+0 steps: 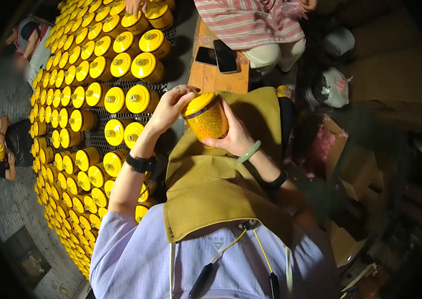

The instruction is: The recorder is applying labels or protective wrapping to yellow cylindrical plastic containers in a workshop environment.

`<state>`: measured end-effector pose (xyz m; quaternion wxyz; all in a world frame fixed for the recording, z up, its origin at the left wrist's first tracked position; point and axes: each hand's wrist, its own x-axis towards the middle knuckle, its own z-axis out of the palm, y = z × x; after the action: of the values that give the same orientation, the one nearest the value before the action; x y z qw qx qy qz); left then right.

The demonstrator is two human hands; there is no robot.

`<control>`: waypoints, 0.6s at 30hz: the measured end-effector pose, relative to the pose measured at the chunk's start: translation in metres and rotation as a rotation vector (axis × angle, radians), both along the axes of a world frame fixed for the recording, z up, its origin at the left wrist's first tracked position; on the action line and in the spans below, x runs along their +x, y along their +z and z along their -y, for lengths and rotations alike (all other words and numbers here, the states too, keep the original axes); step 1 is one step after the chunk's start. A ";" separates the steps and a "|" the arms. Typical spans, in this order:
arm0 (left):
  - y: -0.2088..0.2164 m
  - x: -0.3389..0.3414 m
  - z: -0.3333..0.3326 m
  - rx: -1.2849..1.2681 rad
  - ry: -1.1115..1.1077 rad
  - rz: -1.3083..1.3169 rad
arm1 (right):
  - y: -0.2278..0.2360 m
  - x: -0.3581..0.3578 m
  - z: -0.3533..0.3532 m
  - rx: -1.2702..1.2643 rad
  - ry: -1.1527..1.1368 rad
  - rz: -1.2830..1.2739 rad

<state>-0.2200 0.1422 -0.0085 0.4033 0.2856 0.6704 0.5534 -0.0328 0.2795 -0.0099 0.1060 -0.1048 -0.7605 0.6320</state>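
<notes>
Over my apron-covered lap I hold a yellow canister, tilted, with a speckled pattern and a dark band below its smooth yellow lid. My right hand is closed round its side and base, thumb below. At the lid end, my left hand has its fingers pinched together. Something dark shows at those fingertips, too small to name. The left fingers hide part of the lid's top.
Many yellow lidded canisters stand in rows on a mesh rack to the left. Ahead, two phones lie on a wooden bench beside a seated person. Open cardboard boxes stand right. Other people are beyond the rack.
</notes>
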 end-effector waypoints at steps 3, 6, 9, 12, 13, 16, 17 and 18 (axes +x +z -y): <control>-0.023 0.012 -0.016 -0.076 -0.041 -0.029 | -0.008 0.014 -0.002 0.159 -0.160 0.156; -0.030 0.018 -0.022 -0.067 -0.084 -0.124 | -0.008 0.019 -0.012 0.330 -0.235 -0.006; -0.027 0.017 -0.024 -0.057 -0.099 -0.176 | -0.004 0.019 -0.018 0.336 -0.220 -0.009; -0.022 0.018 -0.025 -0.073 -0.094 -0.205 | -0.003 0.016 -0.017 0.341 -0.220 -0.023; -0.021 0.018 -0.025 -0.070 -0.088 -0.218 | -0.003 0.015 -0.016 0.336 -0.234 -0.027; -0.021 0.021 -0.025 -0.097 -0.070 -0.187 | -0.007 0.013 -0.013 0.332 -0.286 -0.074; -0.021 0.022 -0.025 -0.081 -0.057 -0.215 | -0.008 0.013 -0.013 0.338 -0.278 -0.076; -0.022 0.022 -0.025 -0.079 -0.062 -0.215 | -0.009 0.013 -0.013 0.321 -0.275 -0.083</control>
<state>-0.1980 0.1677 -0.0302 0.3570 0.3479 0.7220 0.4799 -0.0199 0.2928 -0.0189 0.2375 -0.1631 -0.8251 0.4859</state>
